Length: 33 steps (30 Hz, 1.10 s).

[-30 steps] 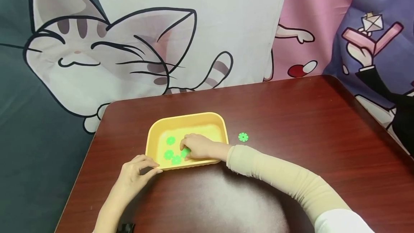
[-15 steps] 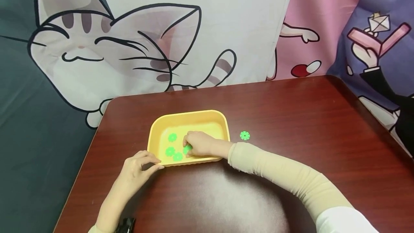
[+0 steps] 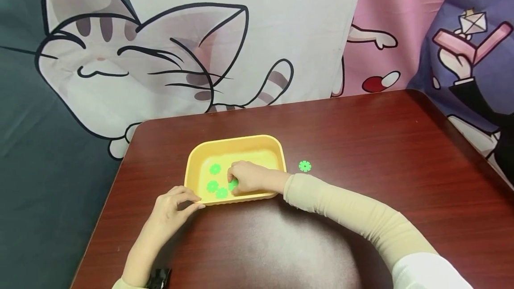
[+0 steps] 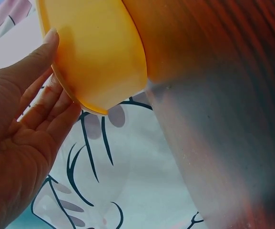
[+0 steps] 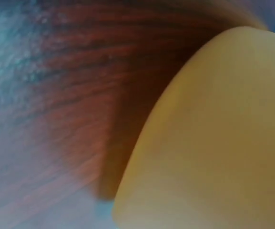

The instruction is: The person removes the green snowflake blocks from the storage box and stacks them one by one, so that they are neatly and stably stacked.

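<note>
A yellow plastic tray [image 3: 237, 141] rests on the table with several green notched discs lying in it, such as one disc [image 3: 215, 169] toward its back left. My left hand [image 3: 168, 211] pinches the tray's near left corner; in the left wrist view, the left hand [image 4: 32, 109] has its thumb on the rim and its fingers on the outer wall. Inside the tray, my right hand [image 3: 250, 177] pinches a green notched disc [image 3: 233, 184] between thumb and curled fingers. The right wrist view holds only the tray's wall [image 5: 213, 133], close up and blurred, with that hand out of sight.
One more green notched disc [image 3: 304, 166] lies on the brown table [image 3: 361, 146], just right of the tray. A dark object [image 3: 159, 278] shows by the left forearm at the bottom. Behind the table hangs a cartoon cat cloth [image 3: 160, 57].
The head view has shifted slightly, so the tray appears a little higher and farther right. Both hands keep their places on and in the tray.
</note>
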Each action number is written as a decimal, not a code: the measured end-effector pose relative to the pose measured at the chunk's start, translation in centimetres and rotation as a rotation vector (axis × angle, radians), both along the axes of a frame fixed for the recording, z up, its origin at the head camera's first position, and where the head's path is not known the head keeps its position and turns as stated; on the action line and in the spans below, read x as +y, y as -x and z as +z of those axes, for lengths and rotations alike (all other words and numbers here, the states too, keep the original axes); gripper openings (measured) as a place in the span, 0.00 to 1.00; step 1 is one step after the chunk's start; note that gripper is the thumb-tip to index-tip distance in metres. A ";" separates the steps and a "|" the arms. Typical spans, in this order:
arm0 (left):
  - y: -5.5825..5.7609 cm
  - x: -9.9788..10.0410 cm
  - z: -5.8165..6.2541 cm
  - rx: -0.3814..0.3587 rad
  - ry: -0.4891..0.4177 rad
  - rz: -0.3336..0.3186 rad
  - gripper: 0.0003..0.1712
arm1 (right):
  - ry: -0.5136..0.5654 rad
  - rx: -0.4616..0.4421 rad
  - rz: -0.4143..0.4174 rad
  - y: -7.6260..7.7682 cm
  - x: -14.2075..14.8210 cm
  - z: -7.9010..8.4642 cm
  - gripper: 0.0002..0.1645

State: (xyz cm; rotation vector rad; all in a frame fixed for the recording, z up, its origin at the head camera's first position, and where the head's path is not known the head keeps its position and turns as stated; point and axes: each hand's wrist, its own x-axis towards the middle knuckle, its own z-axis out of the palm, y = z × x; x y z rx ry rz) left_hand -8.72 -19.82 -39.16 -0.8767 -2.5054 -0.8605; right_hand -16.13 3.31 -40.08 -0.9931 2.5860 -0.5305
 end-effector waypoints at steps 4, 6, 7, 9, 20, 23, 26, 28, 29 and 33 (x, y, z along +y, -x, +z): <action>0.0 0.0 0.0 -0.008 0.000 0.003 0.14 | 0.010 0.006 0.034 0.4 0.1 -0.1 0.14; 0.0 0.0 0.0 -0.010 0.001 0.006 0.14 | 0.012 0.020 0.052 0.5 0.1 -0.1 0.14; 0.0 0.1 0.0 -0.010 0.002 0.008 0.14 | 0.012 0.030 0.062 0.6 0.2 -0.1 0.14; 0.1 0.1 0.1 -0.009 0.005 0.012 0.14 | 0.003 0.055 0.074 0.7 0.3 -0.1 0.15; -0.1 -0.2 0.2 -0.047 0.028 0.045 0.12 | 0.071 0.127 0.105 0.9 2.2 0.5 0.15; -0.1 -0.1 0.1 -0.040 0.029 0.042 0.12 | 0.145 0.160 0.088 1.1 3.5 1.0 0.16; 0.0 0.0 0.1 -0.028 0.020 0.036 0.13 | 0.225 0.213 0.079 1.4 5.0 2.0 0.17; 0.0 0.0 0.0 -0.020 0.015 0.031 0.13 | 0.279 0.242 0.051 1.6 6.1 2.9 0.17; 0.0 0.0 0.0 -0.017 0.013 0.029 0.14 | 0.303 0.253 0.031 1.7 6.7 3.4 0.16; 0.0 0.0 0.1 -0.019 0.006 0.024 0.14 | 0.374 0.272 -0.096 1.5 9.6 5.1 0.15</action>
